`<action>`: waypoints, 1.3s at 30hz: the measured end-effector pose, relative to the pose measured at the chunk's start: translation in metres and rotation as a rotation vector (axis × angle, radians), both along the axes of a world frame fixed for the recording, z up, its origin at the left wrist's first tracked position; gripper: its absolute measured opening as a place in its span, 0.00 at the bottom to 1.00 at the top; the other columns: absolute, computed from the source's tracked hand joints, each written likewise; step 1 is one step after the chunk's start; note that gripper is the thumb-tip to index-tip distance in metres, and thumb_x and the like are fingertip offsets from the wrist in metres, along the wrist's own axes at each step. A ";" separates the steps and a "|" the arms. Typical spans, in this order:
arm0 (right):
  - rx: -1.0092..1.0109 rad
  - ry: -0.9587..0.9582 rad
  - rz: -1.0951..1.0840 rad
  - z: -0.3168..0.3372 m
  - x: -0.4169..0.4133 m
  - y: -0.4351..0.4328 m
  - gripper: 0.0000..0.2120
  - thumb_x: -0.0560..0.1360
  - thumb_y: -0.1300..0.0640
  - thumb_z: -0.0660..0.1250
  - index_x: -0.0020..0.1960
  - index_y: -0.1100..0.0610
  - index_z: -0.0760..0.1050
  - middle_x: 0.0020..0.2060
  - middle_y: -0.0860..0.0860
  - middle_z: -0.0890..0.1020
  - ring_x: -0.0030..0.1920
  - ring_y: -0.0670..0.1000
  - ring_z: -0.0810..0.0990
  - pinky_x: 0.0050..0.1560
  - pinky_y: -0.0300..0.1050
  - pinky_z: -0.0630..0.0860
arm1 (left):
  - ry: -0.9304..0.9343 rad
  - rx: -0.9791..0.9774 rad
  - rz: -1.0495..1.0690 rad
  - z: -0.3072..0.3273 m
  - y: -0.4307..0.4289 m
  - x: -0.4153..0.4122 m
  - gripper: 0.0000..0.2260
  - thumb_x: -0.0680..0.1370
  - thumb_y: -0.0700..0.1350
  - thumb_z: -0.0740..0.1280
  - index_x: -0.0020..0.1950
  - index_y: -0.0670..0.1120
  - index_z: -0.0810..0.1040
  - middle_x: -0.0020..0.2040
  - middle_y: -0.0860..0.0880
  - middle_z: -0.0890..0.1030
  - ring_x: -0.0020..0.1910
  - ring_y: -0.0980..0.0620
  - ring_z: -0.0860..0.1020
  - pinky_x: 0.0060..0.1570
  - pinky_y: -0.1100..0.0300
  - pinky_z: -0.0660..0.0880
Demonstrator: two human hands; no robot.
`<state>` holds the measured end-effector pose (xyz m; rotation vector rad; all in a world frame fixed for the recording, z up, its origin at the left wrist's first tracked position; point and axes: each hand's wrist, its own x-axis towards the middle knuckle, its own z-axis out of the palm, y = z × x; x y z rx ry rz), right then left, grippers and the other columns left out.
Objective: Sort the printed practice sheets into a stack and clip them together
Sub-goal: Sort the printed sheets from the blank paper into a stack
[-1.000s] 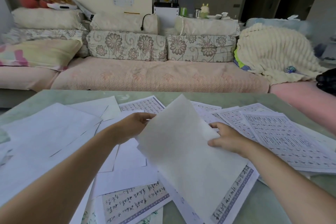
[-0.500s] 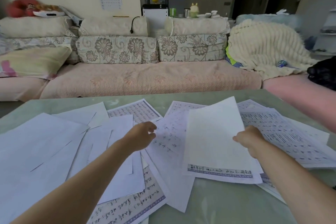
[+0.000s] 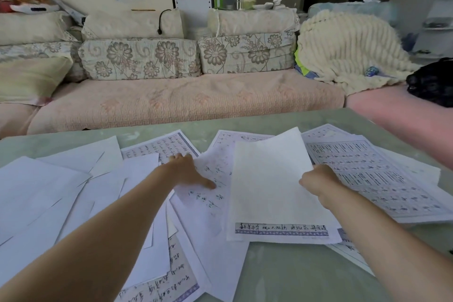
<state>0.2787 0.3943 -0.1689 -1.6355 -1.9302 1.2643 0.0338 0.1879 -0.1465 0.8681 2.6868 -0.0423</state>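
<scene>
Several printed practice sheets lie scattered over the pale green table (image 3: 282, 274). My right hand (image 3: 317, 179) pinches the right edge of a sheet turned blank side up (image 3: 267, 186), which rests on a small pile whose printed bottom strip shows beneath it. My left hand (image 3: 188, 170) lies flat, fingers spread, on a thin sheet with faint writing (image 3: 208, 201) beside that pile. A densely printed sheet (image 3: 377, 176) lies at the right. No clip is in view.
Blank-side-up sheets (image 3: 49, 193) cover the table's left half. A pink sofa (image 3: 186, 100) with flowered cushions runs behind the table. A cream knitted blanket (image 3: 348, 49) and a black object (image 3: 434, 83) lie at the right.
The sheet held up in both hands has come down to the right onto a pile. My left hand has let go and now presses on the thin sheet beside it.
</scene>
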 end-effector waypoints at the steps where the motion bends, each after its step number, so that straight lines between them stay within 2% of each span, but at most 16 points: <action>1: 0.001 0.004 0.000 -0.001 -0.001 0.001 0.19 0.74 0.67 0.64 0.65 0.66 0.73 0.59 0.62 0.79 0.49 0.58 0.75 0.44 0.43 0.68 | -0.034 0.035 0.014 0.000 0.001 -0.001 0.51 0.55 0.75 0.71 0.69 0.47 0.66 0.62 0.46 0.73 0.62 0.44 0.72 0.61 0.47 0.72; 3: -0.007 0.008 -0.005 -0.003 -0.003 0.002 0.17 0.75 0.68 0.64 0.64 0.66 0.74 0.58 0.61 0.79 0.49 0.58 0.75 0.45 0.43 0.69 | -0.090 0.141 0.016 -0.002 0.001 -0.003 0.36 0.62 0.68 0.73 0.61 0.47 0.72 0.53 0.48 0.77 0.51 0.48 0.77 0.52 0.53 0.76; 5: -0.021 0.023 -0.018 -0.003 -0.003 0.002 0.17 0.75 0.68 0.64 0.64 0.67 0.73 0.58 0.61 0.79 0.50 0.58 0.75 0.46 0.43 0.68 | -0.154 0.304 0.043 -0.001 0.000 -0.002 0.20 0.70 0.59 0.73 0.53 0.46 0.77 0.49 0.47 0.80 0.46 0.47 0.79 0.43 0.57 0.76; 7: -0.059 0.047 -0.045 -0.001 -0.003 0.002 0.18 0.76 0.69 0.64 0.66 0.68 0.71 0.60 0.62 0.78 0.55 0.59 0.77 0.48 0.43 0.66 | -0.287 0.488 0.111 0.002 -0.003 0.002 0.11 0.74 0.51 0.72 0.49 0.46 0.79 0.48 0.45 0.82 0.44 0.46 0.81 0.44 0.55 0.78; 9: -0.092 0.070 -0.060 0.003 -0.003 -0.001 0.18 0.77 0.70 0.64 0.67 0.69 0.70 0.63 0.63 0.76 0.63 0.60 0.76 0.48 0.43 0.65 | -0.417 0.644 0.179 0.007 -0.012 0.009 0.09 0.74 0.49 0.73 0.50 0.46 0.80 0.47 0.45 0.83 0.44 0.45 0.83 0.44 0.54 0.80; 11: -0.108 0.081 -0.068 0.006 -0.003 -0.004 0.18 0.77 0.70 0.65 0.66 0.69 0.70 0.63 0.62 0.77 0.64 0.60 0.75 0.52 0.45 0.71 | -0.463 0.755 0.272 0.009 -0.023 0.014 0.09 0.73 0.50 0.74 0.50 0.48 0.80 0.45 0.45 0.84 0.42 0.44 0.83 0.38 0.55 0.80; 13: -0.116 0.079 -0.060 0.010 -0.003 -0.009 0.18 0.76 0.70 0.66 0.65 0.69 0.71 0.62 0.62 0.77 0.63 0.61 0.76 0.59 0.50 0.73 | -0.542 0.857 0.389 0.008 -0.036 0.019 0.09 0.74 0.50 0.74 0.50 0.47 0.80 0.45 0.44 0.84 0.41 0.43 0.84 0.38 0.51 0.82; 15: -0.134 0.095 -0.060 0.011 -0.004 -0.013 0.18 0.75 0.69 0.68 0.64 0.69 0.72 0.60 0.62 0.78 0.59 0.60 0.78 0.57 0.50 0.74 | -0.642 0.974 0.478 0.005 -0.046 0.023 0.08 0.74 0.45 0.74 0.52 0.45 0.81 0.47 0.43 0.85 0.42 0.43 0.84 0.43 0.46 0.83; 17: -0.152 0.126 -0.065 0.013 -0.004 -0.017 0.19 0.74 0.69 0.69 0.64 0.68 0.73 0.58 0.61 0.79 0.53 0.59 0.78 0.53 0.48 0.73 | -0.710 1.115 0.559 0.002 -0.053 0.023 0.10 0.74 0.40 0.74 0.54 0.44 0.80 0.48 0.42 0.84 0.43 0.42 0.84 0.43 0.47 0.82; 19: -0.174 0.154 -0.063 0.016 -0.003 -0.021 0.19 0.74 0.68 0.69 0.64 0.67 0.73 0.54 0.60 0.79 0.51 0.59 0.76 0.54 0.50 0.74 | -0.799 1.224 0.632 0.001 -0.058 0.024 0.10 0.74 0.35 0.72 0.55 0.41 0.79 0.50 0.39 0.83 0.46 0.40 0.83 0.45 0.46 0.81; 22: -0.183 0.169 -0.026 0.017 -0.002 -0.031 0.16 0.74 0.68 0.69 0.61 0.65 0.73 0.52 0.60 0.79 0.50 0.60 0.78 0.52 0.53 0.76 | -0.986 1.087 0.570 0.000 -0.065 0.030 0.14 0.75 0.29 0.66 0.60 0.37 0.77 0.57 0.36 0.81 0.51 0.36 0.81 0.47 0.44 0.79; 26: -0.120 0.118 0.025 0.013 -0.004 -0.047 0.11 0.74 0.69 0.69 0.56 0.67 0.76 0.49 0.61 0.81 0.49 0.61 0.81 0.49 0.50 0.77 | -1.053 0.951 0.453 -0.006 -0.068 0.039 0.18 0.75 0.27 0.61 0.64 0.36 0.73 0.59 0.36 0.80 0.56 0.34 0.79 0.52 0.41 0.79; 30: -0.057 0.096 0.129 0.011 -0.010 -0.061 0.10 0.73 0.69 0.67 0.54 0.64 0.78 0.42 0.56 0.81 0.42 0.55 0.80 0.40 0.41 0.74 | -1.162 0.977 0.490 -0.008 -0.066 0.043 0.13 0.81 0.46 0.64 0.62 0.41 0.76 0.59 0.38 0.81 0.56 0.39 0.81 0.50 0.46 0.79; 33: 0.046 0.078 0.247 0.014 -0.016 -0.077 0.10 0.73 0.68 0.66 0.52 0.60 0.79 0.41 0.53 0.82 0.40 0.52 0.79 0.35 0.39 0.73 | -1.047 0.912 0.438 -0.015 -0.065 0.041 0.18 0.77 0.48 0.71 0.62 0.40 0.76 0.55 0.41 0.83 0.53 0.41 0.82 0.51 0.47 0.80; 37: 0.090 0.014 0.408 0.016 -0.020 -0.087 0.08 0.71 0.64 0.67 0.48 0.57 0.80 0.43 0.52 0.85 0.45 0.54 0.84 0.48 0.49 0.81 | -0.862 0.844 0.361 -0.020 -0.065 0.040 0.16 0.74 0.36 0.72 0.61 0.42 0.76 0.55 0.42 0.82 0.52 0.41 0.81 0.53 0.46 0.80; 39: 0.119 -0.002 0.425 0.016 -0.020 -0.087 0.06 0.69 0.60 0.69 0.46 0.55 0.81 0.42 0.50 0.85 0.44 0.53 0.84 0.49 0.52 0.81 | -0.819 0.865 0.334 -0.013 -0.068 0.038 0.16 0.74 0.34 0.70 0.60 0.44 0.76 0.55 0.42 0.82 0.53 0.41 0.81 0.53 0.45 0.80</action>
